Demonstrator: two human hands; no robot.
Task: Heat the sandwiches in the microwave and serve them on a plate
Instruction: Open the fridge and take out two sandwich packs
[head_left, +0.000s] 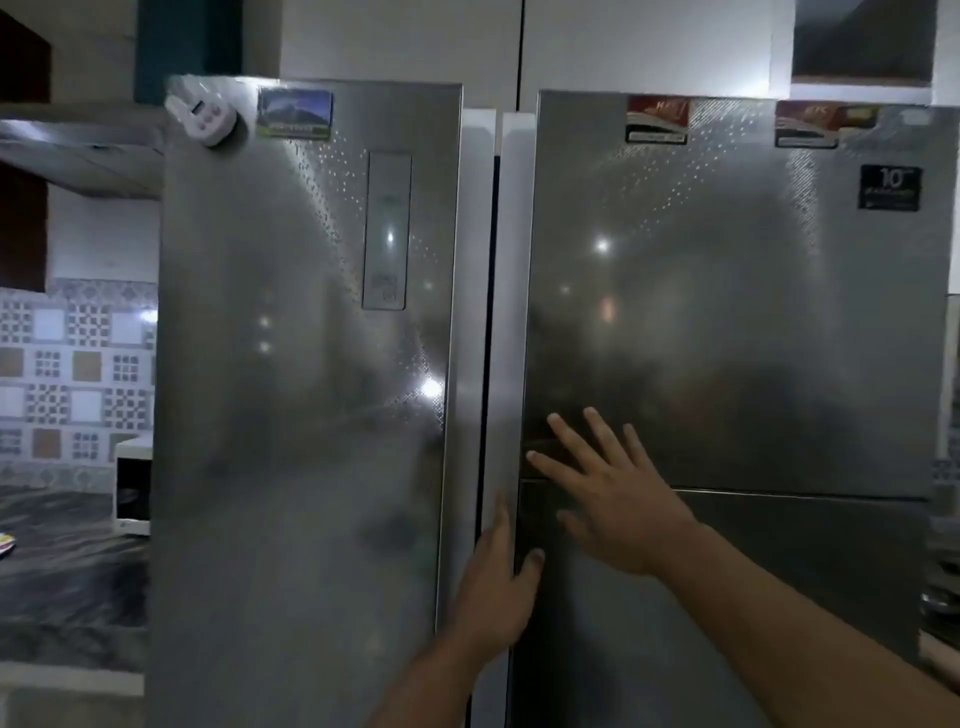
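Two hands meet the fridge at lower centre: left hand (496, 587) curls round the right door (727, 312) edge, right hand (613, 499) spread flat. Door looks heavy, slick; pull at its edge.

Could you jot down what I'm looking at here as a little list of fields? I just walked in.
place: kitchen, facing a steel fridge
doors: left door and right door appear closed
left hand: fingers at the edge of the right door, by the centre gap
right hand: open, fingers spread on the right door
microwave: white, on the counter at far left
sandwiches: not in view
plate: not in view
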